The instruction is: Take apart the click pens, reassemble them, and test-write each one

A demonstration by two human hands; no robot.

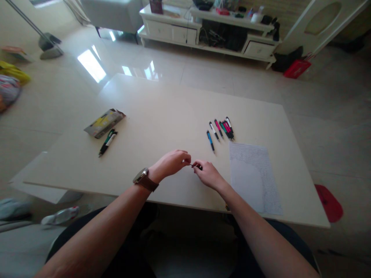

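Observation:
Near the table's front edge my two hands almost meet. My left hand (174, 161), with a watch (141, 176) on its wrist, pinches one end of a thin dark piece. My right hand (208, 173) has its fingers closed round a small black pen part (199, 167) at the other end. Beyond my right hand lies a blue pen (210, 140), with several pink, green and white pens (226, 129) farther back. A sheet with writing (255, 177) lies to the right, partly beside my right forearm.
On the table's (162, 116) left side are a grey and yellow box (104, 123) and green and white pens (108, 143). A white cabinet (179, 33) stands beyond, and a bottle (60, 215) lies at lower left.

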